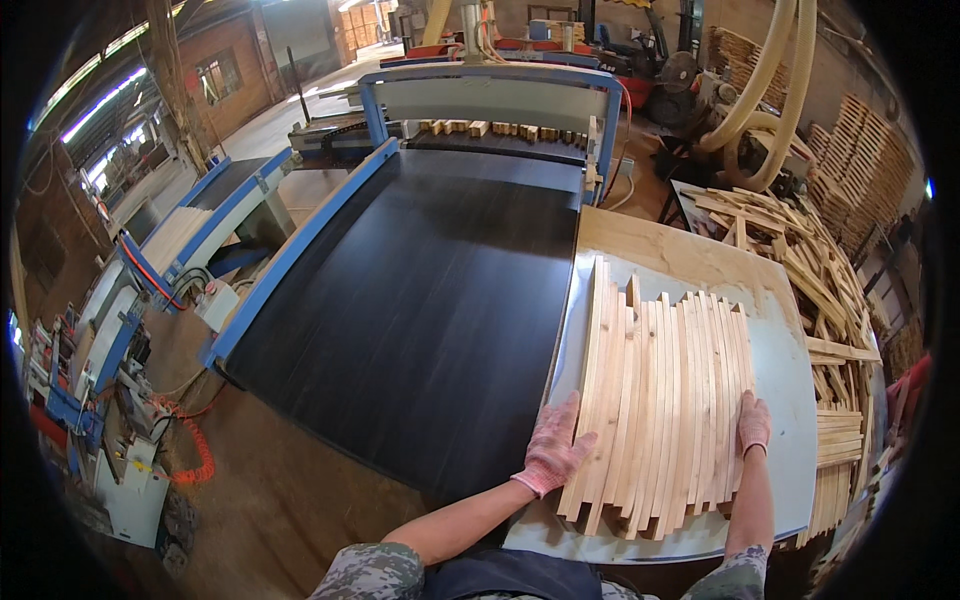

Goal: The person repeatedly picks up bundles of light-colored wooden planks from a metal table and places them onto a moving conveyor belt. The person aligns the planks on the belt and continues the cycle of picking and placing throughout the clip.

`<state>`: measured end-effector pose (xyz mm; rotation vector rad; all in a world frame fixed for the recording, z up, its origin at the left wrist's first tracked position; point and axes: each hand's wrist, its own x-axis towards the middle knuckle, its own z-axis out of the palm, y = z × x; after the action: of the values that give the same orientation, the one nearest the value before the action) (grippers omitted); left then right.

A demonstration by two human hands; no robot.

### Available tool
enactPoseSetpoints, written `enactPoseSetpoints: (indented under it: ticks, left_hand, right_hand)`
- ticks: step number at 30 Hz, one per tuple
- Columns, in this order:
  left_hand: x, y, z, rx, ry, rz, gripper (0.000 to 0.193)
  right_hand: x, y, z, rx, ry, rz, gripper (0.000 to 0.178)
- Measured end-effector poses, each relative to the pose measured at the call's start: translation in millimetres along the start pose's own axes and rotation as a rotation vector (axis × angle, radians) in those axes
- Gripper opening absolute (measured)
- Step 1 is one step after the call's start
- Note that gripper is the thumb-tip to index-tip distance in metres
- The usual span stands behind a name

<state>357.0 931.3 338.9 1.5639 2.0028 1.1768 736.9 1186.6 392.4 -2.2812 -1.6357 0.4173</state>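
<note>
A row of long, pale wooden strips (665, 410) lies side by side on a light sheet-topped table (785, 430) at the right. Their ends are uneven, and some strips at the left reach farther out. My left hand (556, 446), in a pinkish knit glove, rests against the row's left edge, with its fingers stretched forward and its thumb toward the wood. On the opposite edge lies my gloved right hand (754, 422), its fingers extended along the outermost strip. The row sits between the two palms, and neither hand wraps around a strip.
Left of the table runs a wide black conveyor belt (420, 290) under a blue-framed machine gantry (490, 100). Short wood pieces (480, 129) line its far end. Loose scrap strips (800, 260) heap up at the right. An orange coiled hose (195, 450) hangs at the left.
</note>
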Motion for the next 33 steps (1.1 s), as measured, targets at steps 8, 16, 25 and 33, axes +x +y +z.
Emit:
enactPoseSetpoints:
  ticks: [8, 16, 25, 33]
  left_hand:
    - [4.1, 11.5, -16.9, -0.065, -0.034, -0.019, 0.088]
    - [6.3, -4.2, 4.1, -0.325, -0.021, 0.017, 0.090]
    - [15.4, -68.5, -109.8, -0.236, -0.146, -0.014, 0.101]
    - [12.8, -199.2, -300.2, 0.302, -0.255, -0.102, 0.102]
  right_hand:
    - [16.5, 3.2, -22.4, 0.035, -0.275, -0.029, 0.081]
    - [-5.3, -34.5, -7.2, -0.143, -0.097, 0.175, 0.088]
    - [-113.2, -73.6, 31.5, 0.032, -0.087, 0.106, 0.083]
    - [-251.5, -227.1, 94.2, 0.236, -0.289, -0.087, 0.065]
